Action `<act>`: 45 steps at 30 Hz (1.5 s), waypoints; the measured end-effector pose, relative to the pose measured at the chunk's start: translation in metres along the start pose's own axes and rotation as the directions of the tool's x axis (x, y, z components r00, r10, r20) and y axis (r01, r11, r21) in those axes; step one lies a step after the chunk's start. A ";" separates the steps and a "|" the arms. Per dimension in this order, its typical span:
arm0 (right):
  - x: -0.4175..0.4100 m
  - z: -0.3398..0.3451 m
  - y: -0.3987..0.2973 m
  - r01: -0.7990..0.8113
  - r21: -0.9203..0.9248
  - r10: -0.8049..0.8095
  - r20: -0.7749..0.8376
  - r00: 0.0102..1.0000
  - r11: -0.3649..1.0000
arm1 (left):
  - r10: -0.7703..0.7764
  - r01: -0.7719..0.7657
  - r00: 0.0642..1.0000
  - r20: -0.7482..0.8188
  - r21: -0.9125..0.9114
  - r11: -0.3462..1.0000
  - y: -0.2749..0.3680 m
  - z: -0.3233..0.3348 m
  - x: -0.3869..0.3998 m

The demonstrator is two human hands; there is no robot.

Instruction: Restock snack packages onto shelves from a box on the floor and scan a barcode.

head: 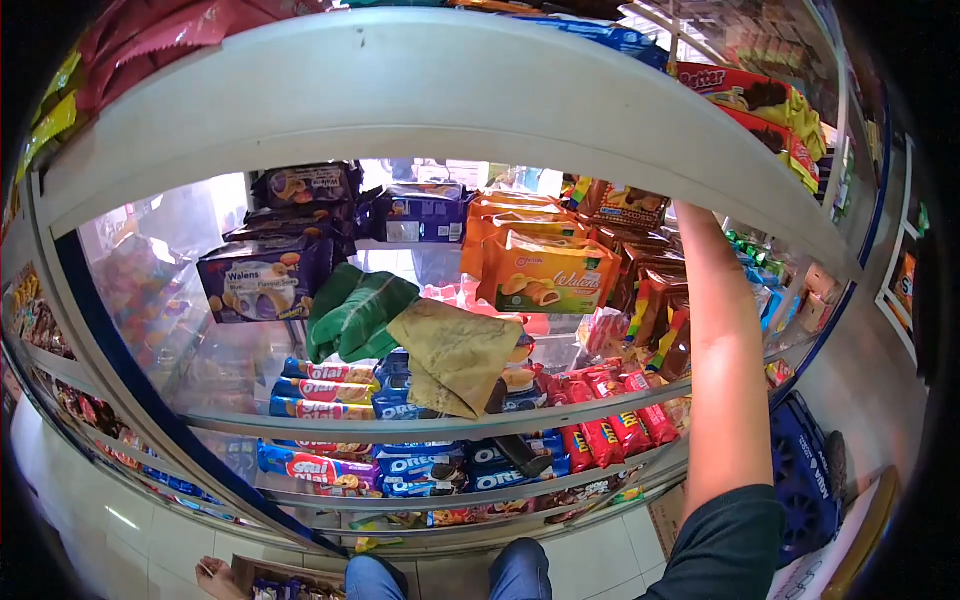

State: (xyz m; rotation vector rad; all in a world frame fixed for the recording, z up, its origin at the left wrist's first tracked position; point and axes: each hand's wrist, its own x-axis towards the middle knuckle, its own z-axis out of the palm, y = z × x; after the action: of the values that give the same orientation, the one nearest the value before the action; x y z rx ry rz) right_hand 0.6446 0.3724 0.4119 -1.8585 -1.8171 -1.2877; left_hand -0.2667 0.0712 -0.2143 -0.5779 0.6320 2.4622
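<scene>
My right forearm [721, 337] reaches up into a glass display case. The hand at its end is hidden behind the case's white top rail [450, 90]. Closest to that arm are brown chocolate Walens packs [626, 204], beside a row of orange Walens packs [551, 271]. Purple Walens packs [262, 281] stand further left. A folded green cloth [364, 313] and a tan cloth [457, 349] lie on the glass shelf in front. Low at the left, my left hand [216, 576] has curled fingers, beside an open carton [247, 566] of purple packs; whether it holds anything is unclear.
A shelf below carries O'lai rolls [322, 409], Oreo packs [420, 472] and red Ritz packs [604, 420]. The glass shelf edge [450, 429] crosses before me. On the floor at right stands a blue plastic crate [802, 480]. Red packs [757, 112] sit above the rail.
</scene>
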 end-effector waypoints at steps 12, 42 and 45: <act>0.038 -0.018 -0.052 -0.031 -0.026 0.037 0.268 0.963 0.999 | -0.125 0.121 0.982 -0.140 -0.034 0.992 -0.003 -0.030 -0.025; 0.091 0.154 -0.025 0.150 0.243 -0.207 0.229 0.951 0.958 | -0.247 0.227 0.870 -0.427 -0.098 0.969 -0.011 -0.172 -0.052; 0.011 0.260 -0.034 0.159 0.386 -0.262 0.231 0.937 0.909 | -0.185 0.214 0.873 -0.452 0.014 0.977 -0.010 -0.133 -0.068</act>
State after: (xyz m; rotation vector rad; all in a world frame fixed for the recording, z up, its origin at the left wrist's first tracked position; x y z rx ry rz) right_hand 0.7194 0.5694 0.2547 -1.7369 -2.2741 -0.6968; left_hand -0.1737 -0.0189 -0.2889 -1.1457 0.7788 2.1140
